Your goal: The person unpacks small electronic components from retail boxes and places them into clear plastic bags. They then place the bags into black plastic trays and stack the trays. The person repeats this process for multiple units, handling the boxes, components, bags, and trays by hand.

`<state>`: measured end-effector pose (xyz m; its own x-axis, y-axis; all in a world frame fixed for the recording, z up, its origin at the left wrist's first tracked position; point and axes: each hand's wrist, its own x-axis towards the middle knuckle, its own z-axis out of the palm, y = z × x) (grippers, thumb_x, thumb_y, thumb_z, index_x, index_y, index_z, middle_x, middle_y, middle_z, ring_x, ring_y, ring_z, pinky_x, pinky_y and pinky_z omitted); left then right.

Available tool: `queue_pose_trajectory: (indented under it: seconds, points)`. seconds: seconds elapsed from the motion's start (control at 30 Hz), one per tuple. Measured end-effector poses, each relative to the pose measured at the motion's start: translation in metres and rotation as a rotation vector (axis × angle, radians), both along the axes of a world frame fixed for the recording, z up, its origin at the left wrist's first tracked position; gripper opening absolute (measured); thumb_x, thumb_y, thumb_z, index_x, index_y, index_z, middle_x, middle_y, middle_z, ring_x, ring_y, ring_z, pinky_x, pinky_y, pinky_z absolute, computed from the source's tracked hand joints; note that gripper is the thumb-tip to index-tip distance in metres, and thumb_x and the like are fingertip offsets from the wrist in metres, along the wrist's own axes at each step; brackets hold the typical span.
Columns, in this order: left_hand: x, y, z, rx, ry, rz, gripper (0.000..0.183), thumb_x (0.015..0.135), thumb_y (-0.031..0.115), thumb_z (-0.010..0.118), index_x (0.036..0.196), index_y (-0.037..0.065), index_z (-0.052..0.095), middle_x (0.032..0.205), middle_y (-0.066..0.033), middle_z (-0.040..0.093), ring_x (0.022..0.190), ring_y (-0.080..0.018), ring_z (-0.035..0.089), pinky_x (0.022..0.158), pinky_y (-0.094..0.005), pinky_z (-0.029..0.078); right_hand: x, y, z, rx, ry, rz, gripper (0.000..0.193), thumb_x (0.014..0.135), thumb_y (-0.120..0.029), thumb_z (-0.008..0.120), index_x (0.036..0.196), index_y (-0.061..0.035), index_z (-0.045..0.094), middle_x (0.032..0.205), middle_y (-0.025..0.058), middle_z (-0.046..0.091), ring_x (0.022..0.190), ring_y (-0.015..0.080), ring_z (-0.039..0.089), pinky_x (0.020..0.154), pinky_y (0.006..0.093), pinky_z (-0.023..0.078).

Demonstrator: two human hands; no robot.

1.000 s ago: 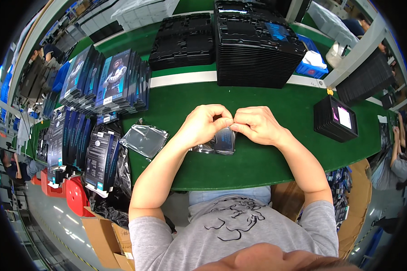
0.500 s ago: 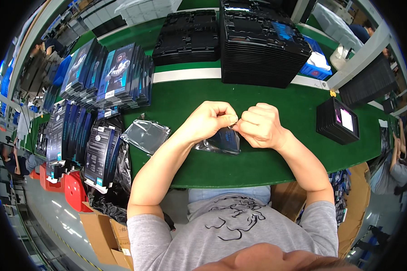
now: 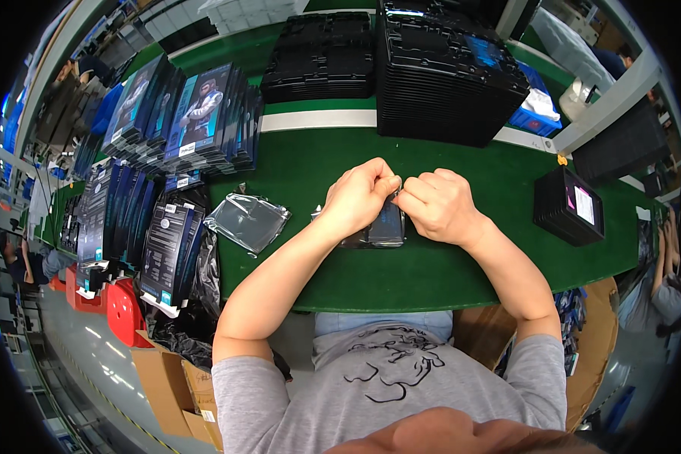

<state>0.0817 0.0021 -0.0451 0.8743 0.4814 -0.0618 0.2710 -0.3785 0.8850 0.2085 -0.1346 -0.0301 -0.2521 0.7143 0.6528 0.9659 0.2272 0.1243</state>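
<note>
My left hand (image 3: 359, 198) and my right hand (image 3: 437, 208) meet over the green table, both closed with thumbs and fingertips pinched close together. Between and under them lies a flat dark blue box (image 3: 387, 229) in clear plastic wrap, partly hidden by the hands. They appear to grip the wrap at the box's far edge; the exact pinch is hidden by my fingers. Left of my left forearm, a flat dark packet (image 3: 248, 222) in shiny clear plastic lies on the table.
Stacks of printed boxes (image 3: 200, 113) stand at the left, with more boxes (image 3: 166, 250) upright nearer me. Black plastic trays (image 3: 446, 98) are piled at the back, beside a blue bin (image 3: 537, 121). A black tray stack (image 3: 556, 208) sits right on the green table (image 3: 477, 276).
Both hands stay pinched together and have shifted slightly away from me. The wrapped box has moved a little the same way, and more of its face shows between my hands.
</note>
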Motion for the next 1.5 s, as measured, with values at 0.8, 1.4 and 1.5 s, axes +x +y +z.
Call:
queue_pose_trajectory:
  seconds: [0.8,1.4,1.5]
  points:
    - [-0.001,0.034,0.004,0.198,-0.011,0.326,0.023,0.098,0.031,0.053,0.099,0.008,0.056,0.086,-0.0120,0.069,0.088,-0.0324,0.067,0.080,-0.0431,0.049,-0.003,-0.013,0.010,-0.439,0.814,0.131,0.017,0.084,-0.005,0.068,0.077,-0.0013,0.053,0.067,0.0062,0.056,0.055,0.0204,0.055,0.053,0.0316,0.044]
    - [-0.008,0.000,0.025,0.303,-0.053,0.088,0.013,0.096,0.018,0.058,0.098,0.006,0.053,0.081,-0.0112,0.070,0.077,-0.0299,0.068,0.070,-0.0374,0.050,-0.007,0.007,-0.002,-0.526,1.103,-0.254,0.014,0.085,-0.014,0.070,0.089,-0.0007,0.068,0.076,0.0057,0.059,0.062,0.0151,0.056,0.061,0.0314,0.047]
    - [-0.008,0.001,0.023,0.330,-0.041,0.089,0.014,0.096,0.019,0.058,0.098,0.006,0.054,0.081,-0.0106,0.070,0.076,-0.0302,0.068,0.069,-0.0379,0.050,-0.005,0.008,-0.008,-0.516,1.109,-0.205,0.016,0.086,-0.014,0.069,0.087,0.0014,0.066,0.076,0.0055,0.059,0.062,0.0137,0.056,0.059,0.0309,0.046]
